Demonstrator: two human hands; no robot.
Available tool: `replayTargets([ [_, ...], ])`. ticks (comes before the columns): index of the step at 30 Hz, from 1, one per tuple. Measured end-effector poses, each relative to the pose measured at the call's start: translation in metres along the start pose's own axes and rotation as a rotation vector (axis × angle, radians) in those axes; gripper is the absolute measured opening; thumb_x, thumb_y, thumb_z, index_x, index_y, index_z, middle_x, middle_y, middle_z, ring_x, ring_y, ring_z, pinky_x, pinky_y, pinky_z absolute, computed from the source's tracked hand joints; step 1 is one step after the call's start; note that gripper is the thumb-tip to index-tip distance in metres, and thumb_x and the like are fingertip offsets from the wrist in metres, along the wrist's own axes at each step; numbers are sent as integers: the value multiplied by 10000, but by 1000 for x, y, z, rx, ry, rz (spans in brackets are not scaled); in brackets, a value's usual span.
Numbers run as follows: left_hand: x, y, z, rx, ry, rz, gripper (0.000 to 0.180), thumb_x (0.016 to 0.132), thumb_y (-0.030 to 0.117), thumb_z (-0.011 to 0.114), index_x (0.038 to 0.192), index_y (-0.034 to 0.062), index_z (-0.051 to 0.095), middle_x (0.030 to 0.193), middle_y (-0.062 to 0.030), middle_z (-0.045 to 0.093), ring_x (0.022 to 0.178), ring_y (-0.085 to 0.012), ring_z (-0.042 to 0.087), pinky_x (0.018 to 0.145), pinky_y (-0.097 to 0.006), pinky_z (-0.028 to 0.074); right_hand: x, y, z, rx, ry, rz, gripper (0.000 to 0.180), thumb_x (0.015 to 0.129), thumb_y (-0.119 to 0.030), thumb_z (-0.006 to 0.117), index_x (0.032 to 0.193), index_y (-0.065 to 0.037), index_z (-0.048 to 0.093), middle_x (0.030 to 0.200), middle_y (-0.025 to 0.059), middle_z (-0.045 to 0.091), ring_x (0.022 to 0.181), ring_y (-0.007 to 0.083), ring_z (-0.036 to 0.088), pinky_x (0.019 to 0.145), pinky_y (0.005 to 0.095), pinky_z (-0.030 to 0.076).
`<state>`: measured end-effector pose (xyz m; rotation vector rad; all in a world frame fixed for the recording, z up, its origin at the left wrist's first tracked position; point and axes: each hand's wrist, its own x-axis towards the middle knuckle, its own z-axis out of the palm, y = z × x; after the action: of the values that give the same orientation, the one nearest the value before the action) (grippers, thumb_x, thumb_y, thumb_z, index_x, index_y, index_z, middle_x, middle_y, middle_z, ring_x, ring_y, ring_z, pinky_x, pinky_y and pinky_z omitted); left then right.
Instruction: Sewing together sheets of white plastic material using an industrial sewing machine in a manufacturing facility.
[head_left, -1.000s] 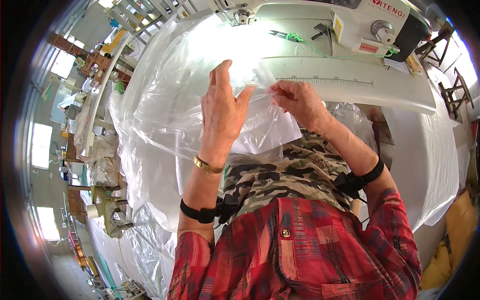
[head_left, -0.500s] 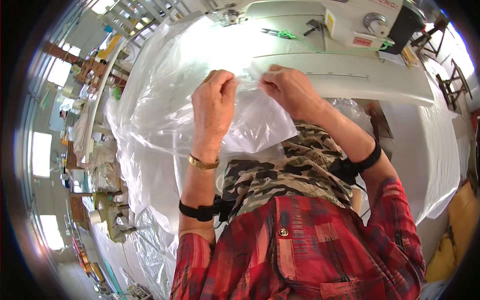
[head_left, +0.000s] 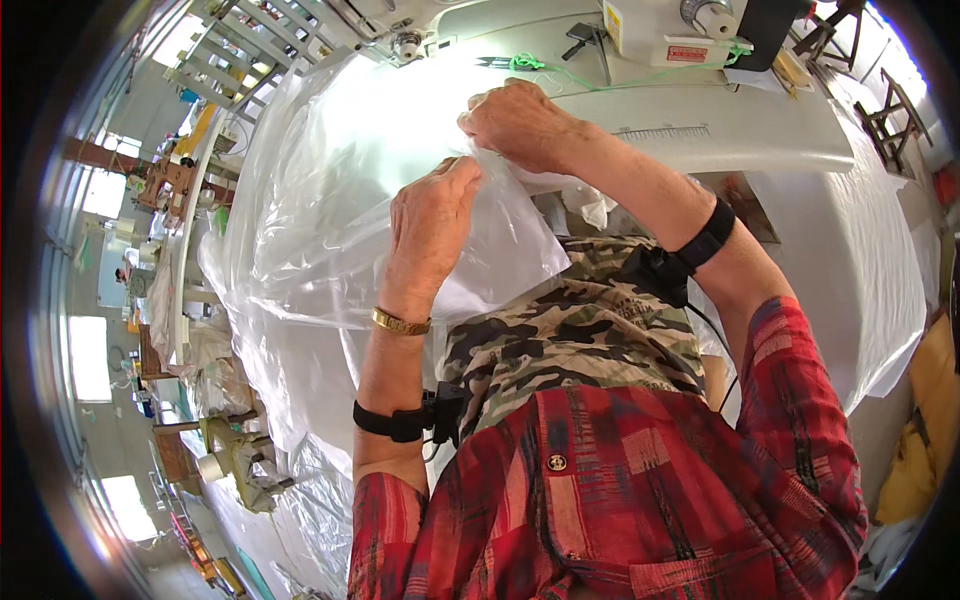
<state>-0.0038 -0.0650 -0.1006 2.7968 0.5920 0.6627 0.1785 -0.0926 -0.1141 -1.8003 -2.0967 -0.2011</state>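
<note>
A large sheet of clear plastic film (head_left: 300,230) spreads over the left of the sewing table and hangs down toward my lap. My left hand (head_left: 432,225) pinches the film near its edge, fingers closed. Just above and to the right, my right hand (head_left: 525,125) is also closed on the film, its fingertips close to the left hand's. Glare from a bright lamp washes out the film beyond both hands, and the exact fold between the fingertips is hidden.
Behind my hands stands a white sewing machine (head_left: 660,40) with a handwheel. Black snips with green cord (head_left: 520,62) lie on the table (head_left: 740,135). More white film (head_left: 830,260) hangs at the right. Benches with clutter (head_left: 180,200) line the left.
My right hand has moved up and left, closer to the left hand, which has shifted slightly down. The whole view has tilted a little, so the machine sits higher.
</note>
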Motion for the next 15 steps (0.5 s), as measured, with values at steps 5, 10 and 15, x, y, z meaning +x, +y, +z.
replayTargets([
  [5,6,-7,15,-10,-56,-25,133,909,130,565,967,21,616,890,-149,668,806,-361,636,713,-410,490,-9,1,9,-125,167,-23,66,862,-97,611,907,-49,609,829,112,610,809,294,643,679,417,493],
  [10,2,-8,18,10,22,3,72,891,93,566,902,26,591,884,-118,671,784,-340,640,680,-418,493,-74,-26,13,248,500,90,97,861,-115,645,907,-43,600,826,106,604,724,271,634,627,395,486],
  [15,-3,-2,25,30,53,-6,62,880,83,584,925,41,586,899,-106,667,780,-337,641,660,-416,495,-143,-47,32,406,490,336,118,834,-149,683,853,-61,607,767,93,588,645,296,605,590,396,473],
])
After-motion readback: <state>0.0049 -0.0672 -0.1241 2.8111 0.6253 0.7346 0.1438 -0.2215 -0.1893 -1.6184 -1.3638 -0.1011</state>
